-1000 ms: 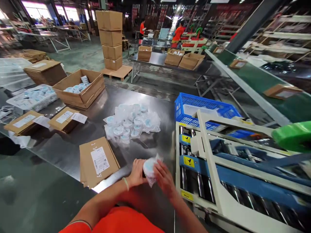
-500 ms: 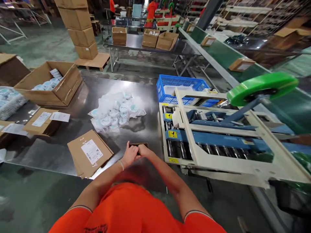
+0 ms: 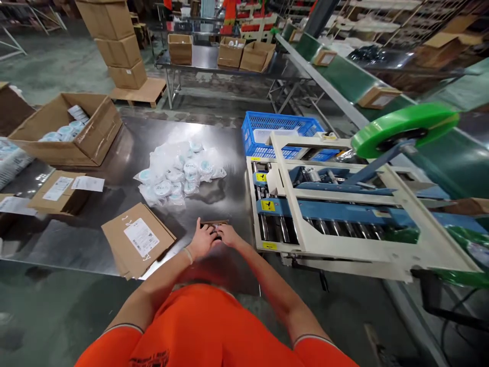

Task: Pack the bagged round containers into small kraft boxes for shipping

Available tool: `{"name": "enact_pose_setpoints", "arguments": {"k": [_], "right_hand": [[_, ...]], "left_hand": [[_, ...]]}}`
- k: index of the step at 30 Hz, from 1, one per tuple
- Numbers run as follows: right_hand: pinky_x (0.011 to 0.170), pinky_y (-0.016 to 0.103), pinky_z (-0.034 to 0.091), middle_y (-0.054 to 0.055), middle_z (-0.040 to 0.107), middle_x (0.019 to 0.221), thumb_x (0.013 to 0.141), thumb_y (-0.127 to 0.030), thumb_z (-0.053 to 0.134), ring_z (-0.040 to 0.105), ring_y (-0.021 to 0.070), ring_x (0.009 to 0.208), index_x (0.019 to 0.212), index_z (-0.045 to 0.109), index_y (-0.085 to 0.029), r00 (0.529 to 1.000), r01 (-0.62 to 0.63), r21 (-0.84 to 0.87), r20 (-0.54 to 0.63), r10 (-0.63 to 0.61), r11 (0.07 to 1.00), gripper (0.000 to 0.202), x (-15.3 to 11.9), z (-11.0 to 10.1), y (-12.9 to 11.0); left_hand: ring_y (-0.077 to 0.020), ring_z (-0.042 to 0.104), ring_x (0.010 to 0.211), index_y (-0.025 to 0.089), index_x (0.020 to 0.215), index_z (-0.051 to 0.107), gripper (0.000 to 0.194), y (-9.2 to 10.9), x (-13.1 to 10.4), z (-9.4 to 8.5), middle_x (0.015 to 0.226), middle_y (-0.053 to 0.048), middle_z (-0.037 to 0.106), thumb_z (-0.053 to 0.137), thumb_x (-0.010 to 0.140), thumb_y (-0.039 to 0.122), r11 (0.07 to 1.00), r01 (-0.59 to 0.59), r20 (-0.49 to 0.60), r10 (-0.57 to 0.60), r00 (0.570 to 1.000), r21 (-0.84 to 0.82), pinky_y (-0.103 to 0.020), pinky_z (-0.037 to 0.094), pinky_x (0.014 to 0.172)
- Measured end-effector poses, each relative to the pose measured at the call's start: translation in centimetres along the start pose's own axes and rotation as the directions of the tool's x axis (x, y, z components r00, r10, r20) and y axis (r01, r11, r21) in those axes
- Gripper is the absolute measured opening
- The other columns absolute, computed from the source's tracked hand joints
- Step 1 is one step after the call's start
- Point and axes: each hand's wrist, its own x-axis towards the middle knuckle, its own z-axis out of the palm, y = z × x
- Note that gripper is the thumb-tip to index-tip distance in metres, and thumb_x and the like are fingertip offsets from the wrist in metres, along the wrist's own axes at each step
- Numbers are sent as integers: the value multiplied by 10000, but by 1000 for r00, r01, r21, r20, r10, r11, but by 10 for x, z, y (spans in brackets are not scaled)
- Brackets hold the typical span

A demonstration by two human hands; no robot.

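Note:
At the front of the metal table, my left hand and my right hand meet over a small brown cardboard box. Only the box's far edge shows past my fingers; they hide most of the rest. The fingers of both hands are bent over the box and grip it. Left of my hands lies a stack of flat cardboard pieces with a white label on top. Beyond them, a pile of round white and teal items in clear plastic bags rests on the table.
A roller machine with a green tape roll borders the table at right, a blue crate behind it. An open carton and labelled boxes are at left. A green conveyor runs beyond.
The view has shifted slightly, so the surroundings appear a little further left and higher. My left fingers now reach flatter across the box, and my right hand has spread slightly over it.

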Motion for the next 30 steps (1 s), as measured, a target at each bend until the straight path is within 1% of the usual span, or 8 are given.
{"name": "enact_pose_setpoints", "arguments": {"k": [3, 7, 12, 16, 19, 22, 26, 30], "right_hand": [[977, 365, 589, 96, 794, 1063, 959, -209, 609, 718, 231, 1044, 904, 777, -197, 997, 81, -3, 12, -81, 997, 177, -22, -7, 13], [1150, 443, 531, 131, 663, 1484, 962, -201, 634, 613, 279, 1378, 1177, 776, -210, 984, 177, -17, 31, -177, 984, 259, -56, -7, 34], [1090, 382, 553, 93, 725, 1384, 972, -119, 570, 667, 250, 1276, 1084, 802, -212, 981, 188, -31, 53, -186, 982, 274, -51, 1, 32], [1018, 415, 593, 128, 755, 1286, 929, -152, 705, 721, 290, 1160, 1345, 729, -200, 999, 47, -129, 10, -46, 991, 419, -20, -8, 22], [1119, 526, 542, 236, 611, 1533, 843, -184, 845, 610, 406, 1391, 1527, 606, -161, 997, -25, -246, -76, 6, 969, 725, -2, -16, 20], [1218, 534, 463, 176, 548, 1643, 849, -202, 855, 430, 419, 1574, 1508, 645, -222, 984, 178, -302, 85, -160, 936, 692, 1, -19, 28], [1213, 616, 434, 128, 468, 1724, 995, -315, 702, 342, 433, 1626, 1617, 540, -325, 969, 228, -342, 170, -178, 912, 643, -12, -13, 42], [1201, 647, 423, 144, 383, 1771, 960, -511, 726, 319, 449, 1630, 1715, 362, -345, 979, 161, -255, 160, -123, 953, 854, -19, 3, 62]], "left_hand": [[-289, 574, 1341, 246, 1212, 702, 244, -12, -11, -2, 1269, -95, 718, 505, 1081, 307, 976, 44, -100, -67, 993, -215, -671, 217, 1335], [-291, 533, 1441, 213, 1443, 571, 421, -36, -30, 6, 1495, -148, 623, 555, 1042, 343, 762, 234, -178, -415, 892, -604, -478, 448, 1224], [-249, 704, 1143, 205, 1395, 615, 643, -41, -16, 29, 1237, -99, 765, 832, 829, 421, 383, 305, 100, -472, 876, -872, -401, 578, 1033], [-233, 717, 958, 156, 1151, 711, 550, -41, 6, 34, 1017, -75, 799, 892, 736, 468, 277, 317, 122, -548, 828, -907, -412, 608, 954], [-287, 735, 1048, 131, 1145, 777, 474, -48, 3, 23, 1093, -126, 825, 801, 806, 461, 313, 338, 155, -488, 859, -888, -479, 599, 1019], [-352, 666, 1328, 187, 1332, 770, 489, -46, -9, 11, 1344, -138, 783, 652, 909, 403, 486, 351, 98, -471, 877, -800, -582, 486, 1196], [-477, 287, 1648, 132, 1599, 547, 810, -23, -14, 13, 1681, -219, 503, 692, 904, 521, 878, 376, -21, -399, 917, -296, -747, 203, 1311], [-573, 254, 1626, 17, 1631, 430, 1054, -1, -14, 34, 1662, -356, 441, 838, 799, 518, 909, 391, -25, -392, 920, 143, -788, 232, 1268]]}}
